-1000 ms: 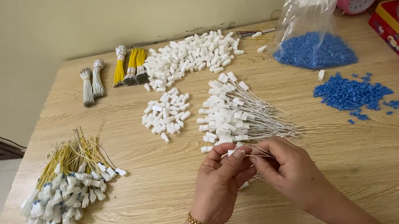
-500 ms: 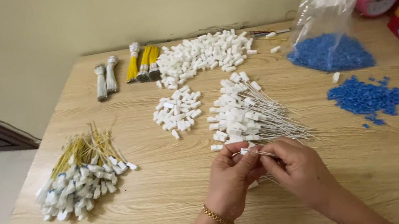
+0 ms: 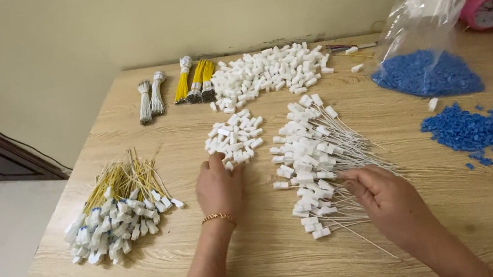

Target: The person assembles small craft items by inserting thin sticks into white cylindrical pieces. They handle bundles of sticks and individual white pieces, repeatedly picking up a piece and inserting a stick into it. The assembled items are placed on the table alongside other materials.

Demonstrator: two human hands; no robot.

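The person's left hand (image 3: 220,189) reaches flat, fingers loosely spread, to the small heap of white plastic connector housings (image 3: 234,139) at twelve o'clock from it, fingertips touching the nearest pieces. The right hand (image 3: 387,200) rests on the pile of white-wired assemblies (image 3: 313,164) at ten o'clock, fingers curled; whether it pinches a wire cannot be told. The step in hand looks like fetching a fresh housing, so the next move calls for pinching one piece free.

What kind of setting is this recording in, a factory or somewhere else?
Probably a home room used for piecework, not a factory: a plain wooden table against a bare wall, a pink alarm clock in the corner, and hand-sorted heaps of white connectors and blue pellets.
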